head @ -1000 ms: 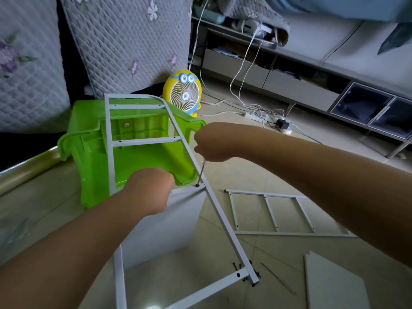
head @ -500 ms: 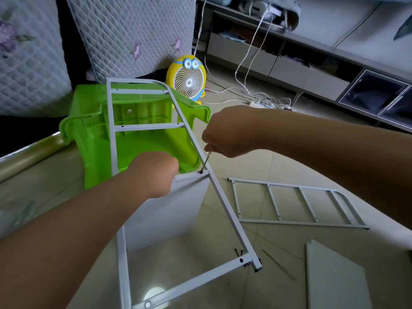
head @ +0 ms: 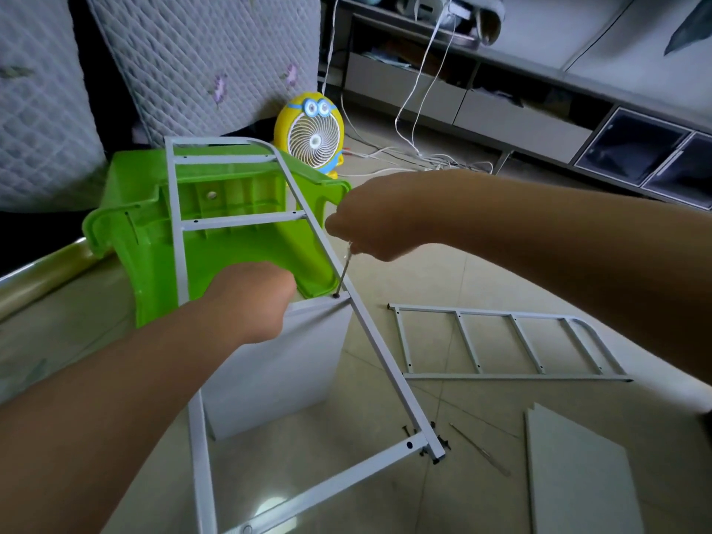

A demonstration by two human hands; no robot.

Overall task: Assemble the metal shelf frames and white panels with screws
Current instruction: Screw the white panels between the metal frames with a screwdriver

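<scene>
**Driving a screw at the frame-to-panel joint.** Your right hand (head: 370, 221) pinches a thin driver (head: 344, 271). Its tip sits on a screw (head: 336, 296) where the right rail of the metal frame (head: 387, 364) crosses the top edge of the upright white panel (head: 277, 371), mid-scene. The frame's far end lies over a green stool (head: 239, 248).

Your left hand (head: 250, 298) sits at the panel's top edge. Its fingers are hidden, so you cannot tell its grip.

Handling, as a judgement: the frame looks light, stiff, smooth-painted and apt to pivot, so steady it by a rail close to the joint. The panel looks rigid, so hold it by its edges.

A second frame (head: 501, 376) and a spare panel (head: 578, 475) lie on the floor to the right.
</scene>
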